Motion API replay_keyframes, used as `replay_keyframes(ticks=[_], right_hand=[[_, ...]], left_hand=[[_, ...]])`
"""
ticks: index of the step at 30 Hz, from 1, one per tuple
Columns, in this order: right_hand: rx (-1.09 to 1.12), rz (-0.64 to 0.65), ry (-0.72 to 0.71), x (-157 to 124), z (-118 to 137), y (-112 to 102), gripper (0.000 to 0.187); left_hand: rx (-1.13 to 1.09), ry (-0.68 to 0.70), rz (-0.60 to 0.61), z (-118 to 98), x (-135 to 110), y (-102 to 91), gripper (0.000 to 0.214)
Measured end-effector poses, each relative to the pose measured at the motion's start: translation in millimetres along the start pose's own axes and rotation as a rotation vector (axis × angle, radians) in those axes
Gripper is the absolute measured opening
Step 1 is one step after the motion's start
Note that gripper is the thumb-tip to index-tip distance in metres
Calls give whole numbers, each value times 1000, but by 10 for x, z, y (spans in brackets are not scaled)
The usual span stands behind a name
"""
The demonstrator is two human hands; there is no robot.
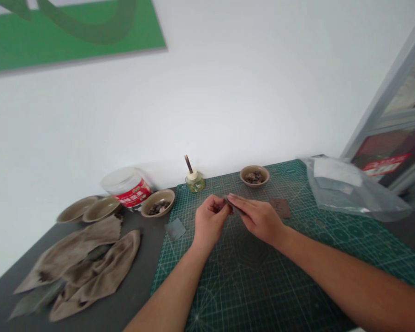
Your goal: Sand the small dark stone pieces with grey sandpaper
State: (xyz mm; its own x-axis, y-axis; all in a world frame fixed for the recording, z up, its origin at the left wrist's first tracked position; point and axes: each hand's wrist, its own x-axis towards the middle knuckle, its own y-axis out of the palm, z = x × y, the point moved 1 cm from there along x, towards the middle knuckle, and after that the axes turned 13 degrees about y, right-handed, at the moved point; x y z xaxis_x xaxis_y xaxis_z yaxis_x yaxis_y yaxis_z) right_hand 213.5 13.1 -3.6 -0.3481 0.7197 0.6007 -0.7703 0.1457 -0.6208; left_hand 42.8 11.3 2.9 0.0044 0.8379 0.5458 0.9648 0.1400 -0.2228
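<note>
Hands (pixel 210 220) (pixel 258 219) pinching perhaps sandpaper (pixel 230 202); blurred label (pixel 132 192)

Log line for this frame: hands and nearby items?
left hand: pinching small dark piece | right hand: pinching same piece | below: green cutting mat | nearby: bowl of dark bits

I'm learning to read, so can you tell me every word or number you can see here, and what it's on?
Nothing can be read clearly.
Red label on the white tub: writing, too blurred to read.
Red sticker at the right edge: writing, too blurred to read.
Green cutting mat: marks too small to read.
</note>
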Motion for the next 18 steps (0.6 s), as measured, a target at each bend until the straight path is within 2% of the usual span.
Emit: replay_keyframes(ticks=[3, 8, 12, 16, 18], right_hand=[[-10, 36, -68, 4, 19, -2, 59], [-14, 0, -55, 15, 39, -26, 59], [-16, 42, -135, 15, 52, -48, 61], [-7, 4, -42, 24, 38, -65, 59], [7, 19, -58, 21, 43, -67, 58]], left_hand=[[59, 13, -26, -20, 8, -10, 16], [17, -20, -21, -18, 21, -14, 13], [39, -4, -45, 1, 16, -33, 8], [49, -3, -26, 6, 1, -33, 12], [62, 12, -17, 4, -3, -27, 12]])
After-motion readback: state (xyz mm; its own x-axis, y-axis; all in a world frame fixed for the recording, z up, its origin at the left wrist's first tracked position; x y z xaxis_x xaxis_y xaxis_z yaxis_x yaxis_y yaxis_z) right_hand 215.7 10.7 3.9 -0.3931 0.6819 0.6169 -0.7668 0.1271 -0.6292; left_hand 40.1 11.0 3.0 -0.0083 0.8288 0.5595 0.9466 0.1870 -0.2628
